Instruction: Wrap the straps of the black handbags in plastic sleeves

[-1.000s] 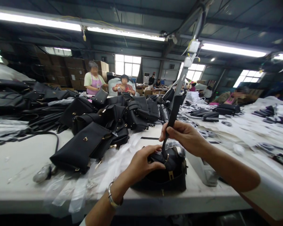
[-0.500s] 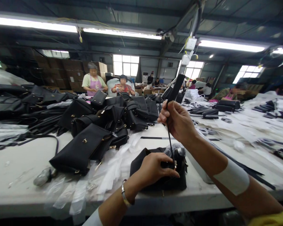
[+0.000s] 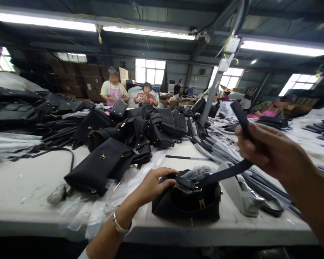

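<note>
In front of me on the white table stands a black handbag (image 3: 186,212), its top open and clear plastic wrap (image 3: 197,174) showing at the mouth. A black strap (image 3: 226,172) runs from a small gold buckle at the bag's top up to my right hand (image 3: 272,151). That hand is closed around the strap, with the free end sticking up past the fingers. My left hand (image 3: 152,185) pinches the short strap part on the buckle's left side between thumb and fingers, over the bag's left edge.
A pile of black handbags (image 3: 99,162) covers the left and middle of the table (image 3: 29,183). Crumpled clear plastic strips (image 3: 94,216) lie left of my bag. To its right stand a grey plastic holder (image 3: 244,198) and more straps. Co-workers (image 3: 115,91) are across the table.
My right hand has drawn the strap right and towards me; it now slants out from the buckle. My left hand has shifted left from the buckle. The view has turned slightly.
</note>
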A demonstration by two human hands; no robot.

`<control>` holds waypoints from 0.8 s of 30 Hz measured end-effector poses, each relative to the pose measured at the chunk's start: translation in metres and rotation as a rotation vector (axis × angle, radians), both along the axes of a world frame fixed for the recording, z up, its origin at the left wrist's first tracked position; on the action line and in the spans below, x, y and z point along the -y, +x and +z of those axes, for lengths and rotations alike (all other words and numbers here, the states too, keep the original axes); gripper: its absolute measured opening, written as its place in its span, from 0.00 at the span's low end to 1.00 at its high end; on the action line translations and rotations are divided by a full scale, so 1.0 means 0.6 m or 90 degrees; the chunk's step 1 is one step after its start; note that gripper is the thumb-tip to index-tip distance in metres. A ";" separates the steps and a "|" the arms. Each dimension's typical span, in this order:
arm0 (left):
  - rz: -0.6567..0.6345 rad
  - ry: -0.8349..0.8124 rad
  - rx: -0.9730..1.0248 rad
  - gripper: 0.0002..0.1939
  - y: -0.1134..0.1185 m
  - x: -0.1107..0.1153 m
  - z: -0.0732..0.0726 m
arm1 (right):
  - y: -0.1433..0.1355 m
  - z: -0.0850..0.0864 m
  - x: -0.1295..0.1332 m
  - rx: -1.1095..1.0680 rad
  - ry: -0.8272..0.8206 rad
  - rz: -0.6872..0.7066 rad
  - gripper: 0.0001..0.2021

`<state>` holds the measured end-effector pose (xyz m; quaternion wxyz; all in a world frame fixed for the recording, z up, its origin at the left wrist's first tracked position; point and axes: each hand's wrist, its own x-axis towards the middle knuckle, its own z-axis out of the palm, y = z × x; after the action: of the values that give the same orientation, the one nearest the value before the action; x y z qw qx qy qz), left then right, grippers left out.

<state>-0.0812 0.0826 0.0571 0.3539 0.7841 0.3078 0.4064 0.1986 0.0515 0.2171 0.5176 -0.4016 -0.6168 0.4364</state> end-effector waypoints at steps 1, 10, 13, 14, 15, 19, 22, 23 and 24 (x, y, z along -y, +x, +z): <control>-0.001 0.001 -0.002 0.13 -0.002 -0.004 -0.001 | 0.007 -0.009 0.006 0.053 -0.038 0.004 0.15; -0.015 0.024 -0.057 0.17 -0.005 -0.021 -0.008 | -0.018 -0.132 0.031 0.395 -0.223 0.098 0.28; -0.007 -0.016 0.007 0.20 0.007 -0.014 -0.014 | -0.037 -0.168 0.021 0.400 -0.245 0.104 0.28; -0.007 -0.030 0.029 0.22 0.012 -0.011 -0.017 | -0.042 -0.179 0.018 0.408 -0.242 0.107 0.27; -0.004 -0.044 0.052 0.23 0.017 -0.007 -0.020 | -0.046 -0.190 0.015 0.421 -0.230 0.107 0.26; 0.039 -0.088 0.134 0.21 0.033 0.012 -0.034 | -0.055 -0.220 0.010 0.463 -0.187 0.088 0.23; 0.069 -0.100 0.149 0.20 0.042 0.025 -0.041 | -0.060 -0.223 0.012 0.483 -0.184 0.083 0.21; 0.079 -0.099 0.141 0.20 0.044 0.029 -0.042 | -0.062 -0.220 0.013 0.494 -0.186 0.082 0.21; 0.089 -0.092 0.128 0.20 0.047 0.032 -0.041 | -0.064 -0.217 0.014 0.504 -0.191 0.084 0.20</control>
<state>-0.0532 0.0634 0.0324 0.4095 0.6885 0.3532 0.4833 0.1604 0.0432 0.0869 0.1481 -0.5685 -0.7219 0.3658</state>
